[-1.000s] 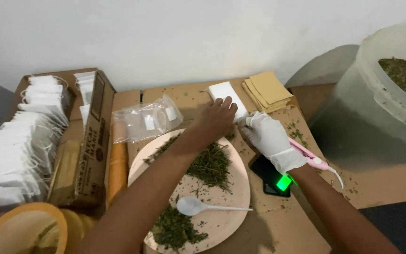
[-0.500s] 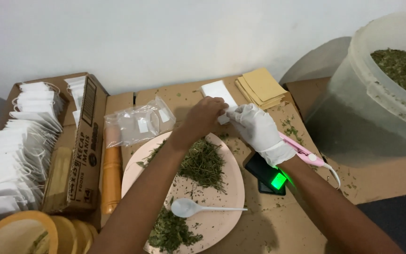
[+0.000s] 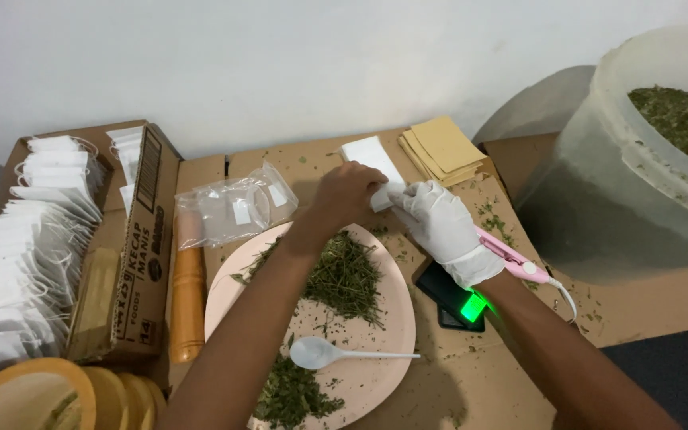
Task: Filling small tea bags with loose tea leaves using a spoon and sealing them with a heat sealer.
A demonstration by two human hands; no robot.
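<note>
Reaching up from the lower centre of the frame, the bare left hand [image 3: 350, 193] sits knuckles-up just above the middle, fingers curled onto a small white paper bag [image 3: 382, 197]. The white-gloved right hand [image 3: 442, 225] comes in from the lower right, forearm angled up and left, its fingertips pinching the same bag from the other side. Both hands grasp the bag between them; how firmly each closes on it cannot be told, since the fingers hide the contact.

The bag lies at the near end of a stack of white bags [image 3: 368, 153] on the cardboard table [image 3: 511, 382], just left of a pile of tan envelopes [image 3: 442, 147].

Below the hands, a pink plate [image 3: 376, 366] carries dried green herb [image 3: 344, 279] and a white plastic spoon [image 3: 336, 353]. A black scale [image 3: 451, 291] with a green lit display lies under the right wrist, with pink scissors [image 3: 511, 256] just beside it. Clear plastic bags [image 3: 232, 209] lie left of the hands. A translucent bucket [image 3: 623, 191] of herb fills the upper right; a cardboard box [image 3: 141, 247] of filled white bags stands at the left.
</note>
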